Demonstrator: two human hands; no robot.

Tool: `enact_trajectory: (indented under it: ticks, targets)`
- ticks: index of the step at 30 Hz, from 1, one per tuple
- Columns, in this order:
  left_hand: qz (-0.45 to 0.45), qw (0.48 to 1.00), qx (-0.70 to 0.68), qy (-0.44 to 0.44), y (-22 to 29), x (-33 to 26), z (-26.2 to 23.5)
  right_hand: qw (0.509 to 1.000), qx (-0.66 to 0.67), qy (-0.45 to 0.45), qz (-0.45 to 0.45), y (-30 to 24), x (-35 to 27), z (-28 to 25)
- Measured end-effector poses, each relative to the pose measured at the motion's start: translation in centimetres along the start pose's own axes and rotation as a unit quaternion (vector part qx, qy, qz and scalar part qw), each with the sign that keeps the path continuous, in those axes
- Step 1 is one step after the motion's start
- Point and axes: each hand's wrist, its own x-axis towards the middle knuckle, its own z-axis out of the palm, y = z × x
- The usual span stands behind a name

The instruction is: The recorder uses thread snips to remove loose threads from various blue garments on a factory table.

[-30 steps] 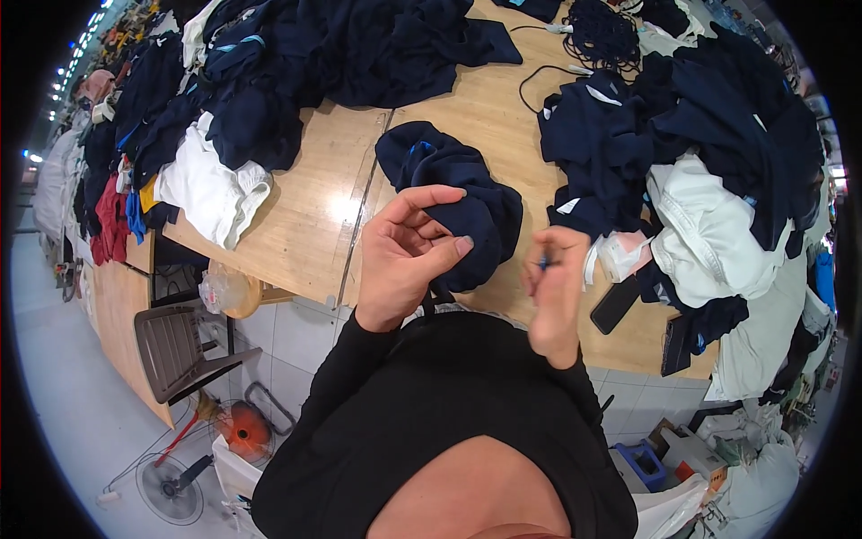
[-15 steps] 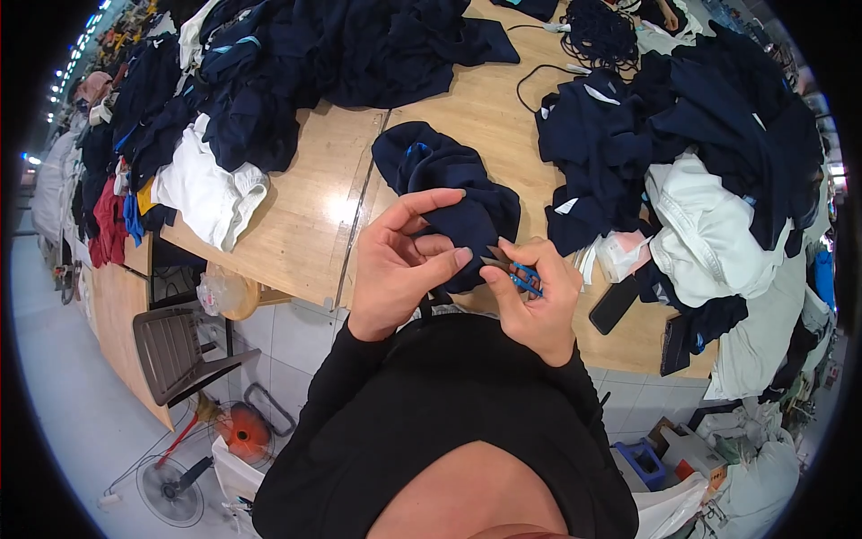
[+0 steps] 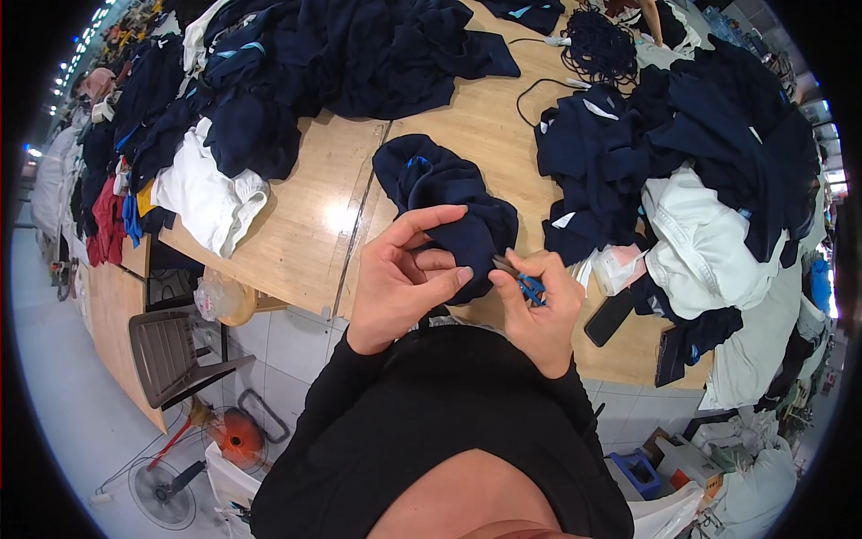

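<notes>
A navy blue garment lies bunched at the table's near edge, in front of my body. My left hand has hold of its near part, with the thumb and fingers curled on the cloth. In my right hand is a pair of blue-handled thread snips, gripped between thumb and fingers. The short blades point left and touch or nearly touch the garment's right edge; they look closed. Whether a thread lies between them is too small to tell.
Navy garments are heaped at the far left beside a white one. More navy clothes, a white garment and a black phone lie at the right. Dark cords sit at the back. A chair stands lower left.
The snips' blades, apart half a second ago, have come together beside the cloth. My left hand keeps its hold and sits slightly lower in view.
</notes>
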Motion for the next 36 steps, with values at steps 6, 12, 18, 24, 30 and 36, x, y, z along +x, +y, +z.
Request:
enact_trajectory:
  ticks: [6, 12, 18, 24, 30, 36]
  targets:
    - [-0.011, 1.0, 0.002, -0.009, 0.6, -0.1, 0.4, 0.994, -0.063, -0.035, -0.077, -1.0, 0.6, -0.4]
    - [0.015, 0.997, 0.071, -0.022, 0.4, -0.3, 0.3, 0.988, -0.079, -0.053, -0.121, -0.2, 0.6, -0.3]
    - [0.013, 0.996, 0.088, -0.02, 0.6, -0.4, 0.3, 0.993, -0.062, -0.055, -0.079, -0.3, 0.2, -0.4]
    - [0.011, 0.997, 0.072, -0.016, 0.3, -0.3, 0.2, 0.994, -0.053, -0.049, -0.087, 0.1, 0.4, 0.1]
    - [0.018, 0.998, 0.062, -0.016, -0.6, 0.1, -0.1, 0.996, 0.072, 0.05, -0.025, 0.6, 0.6, 0.3]
    - [0.005, 1.0, 0.008, -0.02, -2.4, 0.5, 0.7, 0.99, -0.028, 0.05, -0.128, 1.6, 1.2, 1.6]
